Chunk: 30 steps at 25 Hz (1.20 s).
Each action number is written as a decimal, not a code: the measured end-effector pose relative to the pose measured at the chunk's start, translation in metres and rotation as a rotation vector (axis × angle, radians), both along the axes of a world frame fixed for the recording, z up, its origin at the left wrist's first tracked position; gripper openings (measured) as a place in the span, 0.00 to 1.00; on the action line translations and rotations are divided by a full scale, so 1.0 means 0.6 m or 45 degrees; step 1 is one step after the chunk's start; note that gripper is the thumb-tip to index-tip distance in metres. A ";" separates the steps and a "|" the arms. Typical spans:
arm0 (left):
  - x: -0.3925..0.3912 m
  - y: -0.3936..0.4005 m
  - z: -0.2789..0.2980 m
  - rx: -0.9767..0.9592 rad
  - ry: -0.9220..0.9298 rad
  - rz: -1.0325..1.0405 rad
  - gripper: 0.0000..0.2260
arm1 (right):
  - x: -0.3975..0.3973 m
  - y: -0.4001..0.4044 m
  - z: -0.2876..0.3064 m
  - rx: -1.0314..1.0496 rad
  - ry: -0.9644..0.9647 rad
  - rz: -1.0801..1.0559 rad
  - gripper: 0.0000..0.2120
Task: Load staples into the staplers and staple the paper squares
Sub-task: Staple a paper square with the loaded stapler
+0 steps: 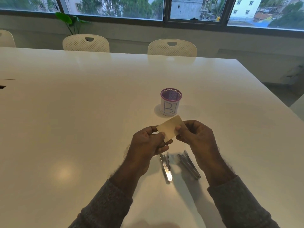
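I hold a pale paper square [170, 128] up above the white table [82, 112], pinched between both hands. My left hand [146, 143] grips its lower left corner and my right hand [195, 135] grips its right edge. Below my hands two silver metal staplers lie on the table: one stapler [166, 167] between my wrists and a second stapler [189, 165] just right of it, partly hidden by my right wrist. Neither hand touches a stapler.
A purple mesh cup [171, 102] with a white label marked "B1" stands just beyond the paper. White chairs [171, 47] line the table's far edge under a wide window. The table's right edge runs diagonally at the right.
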<state>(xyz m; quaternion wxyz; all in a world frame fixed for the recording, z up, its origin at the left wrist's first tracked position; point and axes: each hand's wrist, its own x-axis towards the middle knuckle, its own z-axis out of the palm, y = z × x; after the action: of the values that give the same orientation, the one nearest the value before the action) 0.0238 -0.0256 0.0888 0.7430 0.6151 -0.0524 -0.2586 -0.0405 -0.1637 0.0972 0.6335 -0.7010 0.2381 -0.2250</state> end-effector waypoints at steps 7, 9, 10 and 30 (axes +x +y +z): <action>-0.018 0.005 0.004 0.044 -0.035 -0.091 0.10 | -0.018 0.025 -0.011 -0.923 -0.206 0.028 0.07; -0.015 0.012 0.006 -0.032 -0.012 -0.167 0.09 | -0.025 0.024 -0.012 -1.024 -0.205 0.086 0.09; -0.014 0.016 0.007 -0.068 0.011 -0.204 0.10 | -0.027 0.023 -0.013 -1.066 -0.202 0.106 0.10; -0.011 0.022 0.005 0.134 -0.252 -0.278 0.13 | -0.031 0.003 0.021 -0.336 0.260 0.197 0.02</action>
<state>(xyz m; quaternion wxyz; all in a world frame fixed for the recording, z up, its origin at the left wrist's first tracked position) 0.0172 -0.0126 0.0920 0.6683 0.6665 -0.1782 -0.2782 -0.0588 -0.1618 0.1097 0.5241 -0.8134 0.2148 -0.1325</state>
